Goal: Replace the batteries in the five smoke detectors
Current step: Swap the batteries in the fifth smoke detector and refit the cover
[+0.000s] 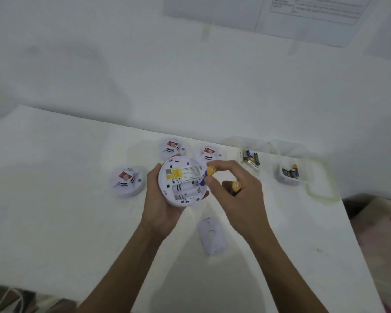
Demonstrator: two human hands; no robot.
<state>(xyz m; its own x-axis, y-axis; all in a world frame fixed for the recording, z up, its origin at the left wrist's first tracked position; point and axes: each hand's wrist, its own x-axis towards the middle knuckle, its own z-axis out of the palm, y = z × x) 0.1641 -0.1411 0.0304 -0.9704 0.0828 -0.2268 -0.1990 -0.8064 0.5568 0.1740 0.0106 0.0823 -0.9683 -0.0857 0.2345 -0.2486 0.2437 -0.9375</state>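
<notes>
- While it lies back-up in the left hand (pixel 160 199), whose grip curls round its rim, the round white plastic smoke detector (pixel 182 181) is held above the white surface (pixel 54 199), battery bay open.
- Right hand (pixel 237 195): grip closed, thumb and forefinger pinching a blue-and-yellow cylindrical battery (pixel 207 175) at the detector's right edge; second blue-and-yellow battery (pixel 234 188) tucked under the curled fingers.
- Three further white detectors rest on the surface beyond the hands: left detector (pixel 127 181), rear-left detector (pixel 172 148), rear-right detector (pixel 209 153).
- Pale oblong plastic cover plate (pixel 211 236): flat on the surface between the forearms.
- Clear plastic tub (pixel 246 138) and small clear plastic box (pixel 287 180), at right, each holding loose batteries.
</notes>
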